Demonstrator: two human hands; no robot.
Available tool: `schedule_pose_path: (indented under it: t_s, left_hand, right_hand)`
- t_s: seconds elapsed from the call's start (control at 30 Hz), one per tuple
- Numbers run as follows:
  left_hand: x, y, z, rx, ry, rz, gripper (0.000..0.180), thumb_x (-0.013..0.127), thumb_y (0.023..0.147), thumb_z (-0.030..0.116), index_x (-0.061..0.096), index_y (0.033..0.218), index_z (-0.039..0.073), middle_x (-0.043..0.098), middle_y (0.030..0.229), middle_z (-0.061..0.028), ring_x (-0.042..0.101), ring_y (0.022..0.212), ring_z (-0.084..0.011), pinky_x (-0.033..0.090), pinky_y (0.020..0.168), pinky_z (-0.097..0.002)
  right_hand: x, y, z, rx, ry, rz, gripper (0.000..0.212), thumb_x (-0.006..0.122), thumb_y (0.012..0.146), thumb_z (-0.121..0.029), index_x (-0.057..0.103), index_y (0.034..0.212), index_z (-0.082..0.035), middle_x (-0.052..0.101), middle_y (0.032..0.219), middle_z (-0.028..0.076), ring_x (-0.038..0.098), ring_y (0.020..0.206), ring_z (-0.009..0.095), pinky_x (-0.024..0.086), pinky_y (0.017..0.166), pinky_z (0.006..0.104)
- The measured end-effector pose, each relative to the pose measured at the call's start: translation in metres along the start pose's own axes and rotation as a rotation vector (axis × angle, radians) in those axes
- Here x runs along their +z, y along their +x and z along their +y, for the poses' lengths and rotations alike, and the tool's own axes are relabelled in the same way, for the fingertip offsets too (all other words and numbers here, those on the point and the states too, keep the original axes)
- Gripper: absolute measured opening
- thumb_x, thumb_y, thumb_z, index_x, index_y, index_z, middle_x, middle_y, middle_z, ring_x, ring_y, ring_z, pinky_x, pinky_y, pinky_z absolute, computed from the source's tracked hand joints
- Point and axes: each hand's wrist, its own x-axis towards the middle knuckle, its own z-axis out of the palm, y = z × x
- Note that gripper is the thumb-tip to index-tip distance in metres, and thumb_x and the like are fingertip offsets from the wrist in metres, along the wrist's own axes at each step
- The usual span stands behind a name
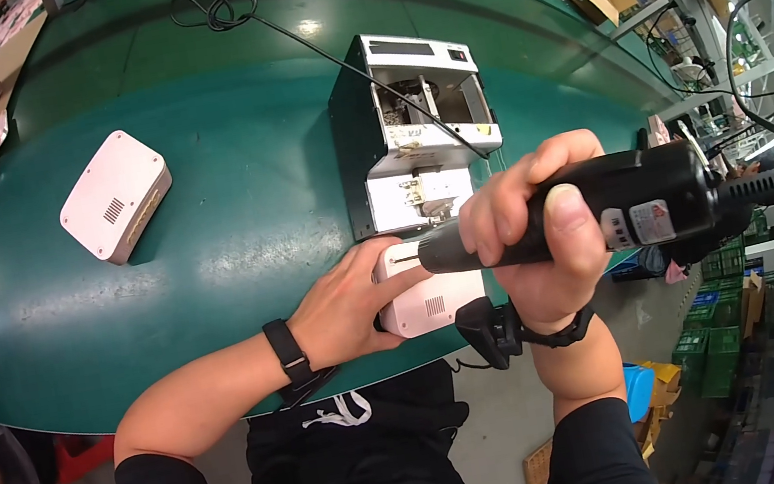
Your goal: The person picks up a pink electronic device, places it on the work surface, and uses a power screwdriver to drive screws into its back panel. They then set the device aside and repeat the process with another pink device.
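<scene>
My right hand is wrapped round a black electric screwdriver, held nearly level with its cord leaving on the right. Its thin bit points left, over a corner of a pale pink plastic box with a slotted grille. My left hand grips this box by its left side, the fingers bent over its top, and steadies it at the table's near edge. The screwdriver and right hand cover part of the box's right side. Whether the bit touches a screw I cannot tell.
Just beyond the box stands a screw feeder with a black side and metal front. A second pale pink box lies on the green table at the left. A black cable crosses over the feeder. Green crates stand on the floor at right.
</scene>
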Motion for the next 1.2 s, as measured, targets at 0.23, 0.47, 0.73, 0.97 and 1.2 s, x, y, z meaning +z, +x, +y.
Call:
schedule_pose_path:
  t_s: [0.23, 0.47, 0.73, 0.97, 1.2]
  left_hand:
    - [0.002, -0.001, -0.002, 0.004, -0.004, -0.003, 0.080, 0.088, 0.058, 0.018, 0.057, 0.133, 0.021, 0.041, 0.136, -0.0156, 0.047, 0.124, -0.0357, 0.048, 0.098, -0.0424]
    - [0.001, 0.000, -0.001, 0.043, 0.015, 0.005, 0.081, 0.087, 0.059, 0.018, 0.057, 0.133, 0.021, 0.042, 0.134, -0.0154, 0.047, 0.123, -0.0365, 0.048, 0.097, -0.0429]
    - [0.000, -0.001, 0.004, -0.022, -0.012, 0.015, 0.085, 0.088, 0.056, 0.019, 0.056, 0.135, 0.023, 0.044, 0.133, -0.0155, 0.048, 0.121, -0.0373, 0.046, 0.099, -0.0444]
    - [-0.002, -0.002, 0.010, -0.015, 0.007, 0.022, 0.086, 0.088, 0.057, 0.018, 0.054, 0.136, 0.024, 0.045, 0.130, -0.0160, 0.049, 0.119, -0.0369, 0.047, 0.098, -0.0434]
    - [-0.007, -0.003, 0.011, -0.065, 0.004, 0.006, 0.085, 0.087, 0.056, 0.015, 0.056, 0.134, 0.023, 0.045, 0.131, -0.0166, 0.051, 0.119, -0.0374, 0.048, 0.097, -0.0429]
  right_hand:
    - [0.003, -0.004, 0.015, 0.032, 0.004, 0.007, 0.027, 0.058, 0.092, -0.026, 0.041, 0.103, -0.009, 0.049, 0.067, 0.007, 0.046, 0.051, 0.017, 0.043, 0.052, 0.0357]
    - [0.006, -0.007, 0.016, 0.025, -0.015, -0.011, 0.027, 0.059, 0.092, -0.025, 0.041, 0.103, -0.009, 0.048, 0.066, 0.006, 0.045, 0.050, 0.017, 0.043, 0.052, 0.0347]
    - [-0.021, 0.011, -0.007, -0.117, -0.042, 0.176, 0.020, 0.052, 0.095, -0.026, 0.045, 0.100, -0.008, 0.048, 0.066, 0.006, 0.044, 0.048, 0.015, 0.042, 0.051, 0.0346]
    - [-0.032, 0.030, 0.002, -0.098, -0.177, 0.228, 0.018, 0.049, 0.095, -0.026, 0.048, 0.096, -0.008, 0.046, 0.065, 0.004, 0.044, 0.048, 0.015, 0.042, 0.051, 0.0342]
    - [-0.045, -0.020, -0.023, 0.012, -0.060, 0.277, 0.021, 0.046, 0.096, -0.029, 0.045, 0.101, -0.009, 0.045, 0.065, 0.003, 0.043, 0.048, 0.014, 0.042, 0.052, 0.0335]
